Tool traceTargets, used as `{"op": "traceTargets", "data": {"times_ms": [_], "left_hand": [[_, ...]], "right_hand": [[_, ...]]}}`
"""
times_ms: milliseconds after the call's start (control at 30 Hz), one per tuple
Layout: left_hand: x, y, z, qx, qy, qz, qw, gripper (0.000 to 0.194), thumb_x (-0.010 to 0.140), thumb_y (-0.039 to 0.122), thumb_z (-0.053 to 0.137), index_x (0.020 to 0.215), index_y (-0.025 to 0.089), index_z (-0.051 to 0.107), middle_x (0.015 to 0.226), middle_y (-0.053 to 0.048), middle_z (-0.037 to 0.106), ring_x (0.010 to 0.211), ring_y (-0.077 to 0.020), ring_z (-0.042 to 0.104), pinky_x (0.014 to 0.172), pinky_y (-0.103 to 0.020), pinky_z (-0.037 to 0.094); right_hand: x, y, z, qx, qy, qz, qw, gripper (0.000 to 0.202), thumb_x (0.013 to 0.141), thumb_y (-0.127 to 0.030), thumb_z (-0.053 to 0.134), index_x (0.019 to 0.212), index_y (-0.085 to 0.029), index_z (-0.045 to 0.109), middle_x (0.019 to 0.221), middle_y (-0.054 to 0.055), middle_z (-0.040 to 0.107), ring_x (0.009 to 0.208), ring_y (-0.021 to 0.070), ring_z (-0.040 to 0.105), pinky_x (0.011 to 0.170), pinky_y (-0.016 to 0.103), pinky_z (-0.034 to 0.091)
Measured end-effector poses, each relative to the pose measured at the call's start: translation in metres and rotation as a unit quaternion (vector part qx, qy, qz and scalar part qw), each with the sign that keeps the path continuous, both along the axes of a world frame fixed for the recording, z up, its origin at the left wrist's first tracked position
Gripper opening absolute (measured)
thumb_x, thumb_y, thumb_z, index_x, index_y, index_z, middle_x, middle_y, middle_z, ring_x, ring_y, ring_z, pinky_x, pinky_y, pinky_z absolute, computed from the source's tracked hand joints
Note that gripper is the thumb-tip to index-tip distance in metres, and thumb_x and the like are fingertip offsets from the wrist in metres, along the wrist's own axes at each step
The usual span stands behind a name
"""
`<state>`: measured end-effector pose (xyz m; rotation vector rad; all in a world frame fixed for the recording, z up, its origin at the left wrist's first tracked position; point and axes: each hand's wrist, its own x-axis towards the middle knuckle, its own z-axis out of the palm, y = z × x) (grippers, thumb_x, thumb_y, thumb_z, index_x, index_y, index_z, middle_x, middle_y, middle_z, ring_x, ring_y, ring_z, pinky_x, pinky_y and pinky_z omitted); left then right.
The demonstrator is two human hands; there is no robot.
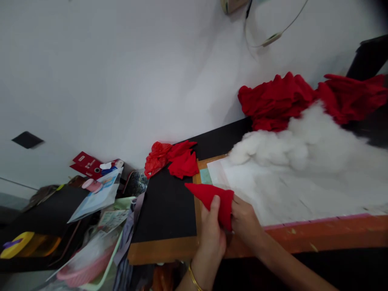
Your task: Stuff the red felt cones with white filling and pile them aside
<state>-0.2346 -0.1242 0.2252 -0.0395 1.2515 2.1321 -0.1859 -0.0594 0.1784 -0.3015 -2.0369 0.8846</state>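
Observation:
A pointed red cloth cone [214, 198] is held above the table's front edge, its tip toward the upper left. My left hand [214, 228] is closed around it from below, thumb laid along the near side. At the wide end is my right hand [245, 218], its fingers curled and their tips hidden in or behind the cloth edge. Whether those fingers pinch anything is not visible. Right of the hands, a large heap of fluffy white stuffing [318, 141] rests on a white sheet [273, 198].
Red cloth pieces [275, 99] are piled behind the stuffing. More red cloth [183, 159] lies beside a red plastic bag [157, 157] on the black tabletop [166, 206]. Lower left stand a pink basket [87, 268] and a yellow container [33, 244]. A white wall [121, 72] rises behind.

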Motion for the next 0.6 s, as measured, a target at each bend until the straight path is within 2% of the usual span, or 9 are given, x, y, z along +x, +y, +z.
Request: {"op": "traceTargets", "data": {"times_ms": [133, 233, 300, 400, 500, 600], "left_hand": [[-0.002, 0.005, -0.001, -0.004, 0.067, 0.005, 0.998, 0.05, 0.069, 0.025, 0.08, 0.115, 0.017, 0.061, 0.103, -0.008, 0.072, 0.092, -0.02, 0.069, 0.083, -0.028, 0.053], [-0.009, 0.007, 0.001, -0.004, 0.072, 0.005, 0.997, 0.047, 0.069, 0.027, 0.079, 0.111, 0.016, 0.061, 0.098, -0.008, 0.072, 0.086, -0.02, 0.069, 0.081, -0.03, 0.054], [-0.011, 0.006, 0.003, -0.004, 0.062, -0.005, 0.998, 0.044, 0.071, 0.029, 0.077, 0.11, 0.016, 0.062, 0.095, -0.007, 0.072, 0.084, -0.0195, 0.069, 0.08, -0.03, 0.053], [-0.009, 0.004, 0.004, 0.017, 0.016, -0.022, 0.999, 0.044, 0.075, 0.033, 0.072, 0.115, 0.018, 0.061, 0.102, -0.007, 0.072, 0.094, -0.0212, 0.068, 0.086, -0.032, 0.052], [-0.011, 0.001, 0.005, 0.048, 0.013, -0.052, 0.997, 0.047, 0.078, 0.037, 0.068, 0.121, 0.02, 0.06, 0.122, -0.009, 0.066, 0.115, -0.0238, 0.06, 0.096, -0.032, 0.047], [-0.02, -0.004, 0.004, 0.013, 0.054, -0.062, 0.997, 0.052, 0.078, 0.036, 0.071, 0.127, 0.025, 0.056, 0.136, -0.007, 0.057, 0.125, -0.0229, 0.053, 0.098, -0.028, 0.046]], "right_hand": [[0.008, 0.0, -0.006, -0.06, -0.007, -0.021, 0.998, 0.033, 0.083, -0.01, 0.047, 0.111, -0.017, 0.062, 0.101, 0.01, 0.07, 0.081, 0.0203, 0.069, 0.066, 0.028, 0.059], [0.019, -0.006, -0.008, -0.06, 0.022, -0.061, 0.996, 0.03, 0.087, -0.013, 0.051, 0.116, -0.019, 0.059, 0.116, 0.011, 0.065, 0.096, 0.0205, 0.068, 0.078, 0.03, 0.059], [0.024, -0.009, -0.009, -0.016, 0.058, -0.074, 0.995, 0.026, 0.088, -0.012, 0.053, 0.111, -0.021, 0.061, 0.116, 0.01, 0.065, 0.102, 0.0207, 0.066, 0.086, 0.031, 0.057], [0.025, -0.008, -0.009, -0.003, 0.069, -0.032, 0.997, 0.031, 0.086, -0.011, 0.052, 0.113, -0.021, 0.062, 0.106, 0.009, 0.069, 0.097, 0.0215, 0.068, 0.083, 0.03, 0.058], [0.023, -0.003, -0.008, -0.119, 0.028, -0.013, 0.992, 0.029, 0.085, -0.017, 0.053, 0.111, -0.019, 0.063, 0.099, 0.008, 0.072, 0.086, 0.0226, 0.07, 0.073, 0.031, 0.06], [0.021, 0.001, -0.003, -0.253, 0.013, 0.032, 0.967, 0.022, 0.087, -0.024, 0.054, 0.105, -0.019, 0.066, 0.096, 0.007, 0.073, 0.079, 0.0218, 0.071, 0.075, 0.032, 0.059]]}}
